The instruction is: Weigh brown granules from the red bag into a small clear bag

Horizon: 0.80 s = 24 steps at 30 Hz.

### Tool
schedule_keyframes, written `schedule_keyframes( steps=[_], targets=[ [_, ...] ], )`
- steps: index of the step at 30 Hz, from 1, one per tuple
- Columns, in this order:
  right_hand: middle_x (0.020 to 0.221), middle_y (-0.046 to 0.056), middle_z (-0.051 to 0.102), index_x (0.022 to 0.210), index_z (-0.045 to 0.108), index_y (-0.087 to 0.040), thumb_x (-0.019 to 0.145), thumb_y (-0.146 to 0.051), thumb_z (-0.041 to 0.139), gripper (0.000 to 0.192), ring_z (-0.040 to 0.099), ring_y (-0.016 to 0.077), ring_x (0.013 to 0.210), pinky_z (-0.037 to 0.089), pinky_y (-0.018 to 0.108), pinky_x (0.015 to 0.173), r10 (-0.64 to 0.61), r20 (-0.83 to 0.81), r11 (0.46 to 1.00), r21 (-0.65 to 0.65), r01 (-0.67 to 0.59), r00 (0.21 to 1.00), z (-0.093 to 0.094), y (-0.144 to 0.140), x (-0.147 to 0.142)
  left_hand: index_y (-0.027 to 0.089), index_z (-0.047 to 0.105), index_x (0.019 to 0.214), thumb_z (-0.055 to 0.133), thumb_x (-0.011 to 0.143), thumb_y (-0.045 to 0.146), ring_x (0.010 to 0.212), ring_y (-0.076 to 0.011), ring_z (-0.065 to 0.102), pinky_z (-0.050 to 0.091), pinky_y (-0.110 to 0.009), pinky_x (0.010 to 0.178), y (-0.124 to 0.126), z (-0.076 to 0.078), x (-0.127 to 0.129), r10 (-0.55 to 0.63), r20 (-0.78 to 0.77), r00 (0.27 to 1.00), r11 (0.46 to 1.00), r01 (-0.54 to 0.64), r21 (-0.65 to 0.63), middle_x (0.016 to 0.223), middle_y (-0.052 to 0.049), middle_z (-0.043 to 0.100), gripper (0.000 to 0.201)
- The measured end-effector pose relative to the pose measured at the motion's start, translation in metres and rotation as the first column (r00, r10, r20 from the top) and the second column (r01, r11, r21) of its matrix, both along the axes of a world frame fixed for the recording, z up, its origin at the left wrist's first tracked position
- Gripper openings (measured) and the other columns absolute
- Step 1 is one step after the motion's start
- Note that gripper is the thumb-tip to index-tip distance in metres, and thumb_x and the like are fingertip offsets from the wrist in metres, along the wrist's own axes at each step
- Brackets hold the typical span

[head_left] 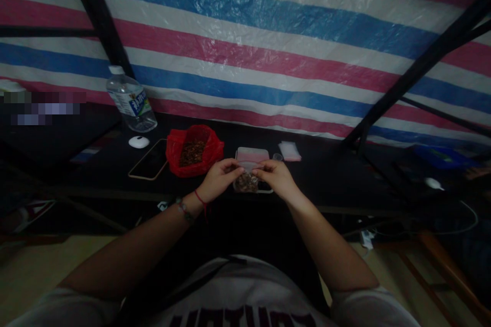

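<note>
From my feed, closest in: my left hand (219, 178) and right hand (276, 176) are both pinching the top edge of a small clear bag (246, 181) with brownish bits inside, held just above the near edge of the dark table (326, 179). Right behind it sits a little clear box (252, 154), and next to that a stack of empty bags (290, 150). Left of those there's a red bag (194, 150) of the same brown stuff, then a phone (149, 159), and farther back a water bottle (130, 100).

Dim scene, dark table (326, 173) nearly lost in shadow, striped tarp (268, 51) brighter with faint sheen, wide-angle bending at edges
</note>
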State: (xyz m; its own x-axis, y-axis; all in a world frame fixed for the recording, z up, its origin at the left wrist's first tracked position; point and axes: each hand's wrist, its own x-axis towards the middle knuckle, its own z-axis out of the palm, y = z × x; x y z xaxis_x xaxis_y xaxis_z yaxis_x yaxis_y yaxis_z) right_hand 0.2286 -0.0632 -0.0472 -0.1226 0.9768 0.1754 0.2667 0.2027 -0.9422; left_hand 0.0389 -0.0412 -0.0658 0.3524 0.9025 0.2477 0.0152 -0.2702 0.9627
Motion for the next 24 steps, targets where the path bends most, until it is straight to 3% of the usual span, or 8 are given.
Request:
schedule_keyframes(
  steps=[6, 17, 20, 24],
  targets=[
    [0.067, 0.001, 0.064, 0.076, 0.068, -0.016, 0.074, -0.039, 0.064, 0.022, 0.056, 0.0126, 0.059, 0.044, 0.024, 0.058, -0.016, 0.017, 0.999, 0.043, 0.015, 1.000, -0.0046, 0.0023, 0.0009, 0.016, 0.061, 0.080, 0.063, 0.073, 0.037, 0.071, -0.0149, 0.061, 0.051, -0.029, 0.069, -0.0011, 0.0046, -0.0024, 0.050, 0.024, 0.998, 0.999, -0.049, -0.017, 0.075, -0.001, 0.064, 0.022],
    [0.063, 0.001, 0.063, 0.068, 0.067, -0.015, 0.070, -0.036, 0.069, 0.022, 0.054, 0.0118, 0.057, 0.040, 0.023, 0.056, 0.011, 0.117, 1.000, -0.001, -0.011, 0.993, -0.0032, 0.0031, 0.0015, 0.015, 0.060, 0.077, 0.062, 0.075, 0.038, 0.065, -0.0132, 0.058, 0.048, -0.025, 0.063, 0.0026, 0.0052, -0.0035, 0.177, 0.074, 0.981, 0.984, -0.177, -0.002, 0.070, -0.001, 0.062, 0.023],
    [0.072, 0.002, 0.066, 0.077, 0.068, -0.016, 0.072, -0.037, 0.067, 0.022, 0.057, 0.0129, 0.064, 0.043, 0.024, 0.061, 0.031, 0.056, 0.999, 0.018, -0.032, 0.998, -0.0071, 0.0048, 0.0012, 0.014, 0.062, 0.078, 0.064, 0.074, 0.039, 0.064, -0.0135, 0.059, 0.048, -0.025, 0.061, 0.0038, 0.0041, -0.0043, 0.197, 0.069, 0.978, 0.980, -0.197, -0.007, 0.070, -0.002, 0.063, 0.025],
    [0.074, 0.001, 0.065, 0.083, 0.067, -0.018, 0.071, -0.037, 0.069, 0.023, 0.056, 0.0120, 0.064, 0.042, 0.024, 0.060, 0.022, -0.054, 0.999, 0.051, -0.020, 0.998, -0.0098, 0.0038, -0.0018, 0.014, 0.063, 0.080, 0.067, 0.072, 0.040, 0.063, -0.0143, 0.061, 0.050, -0.026, 0.061, -0.0001, 0.0060, -0.0033, 0.141, 0.076, 0.987, 0.989, -0.137, -0.052, 0.069, -0.002, 0.065, 0.027]
  ],
)
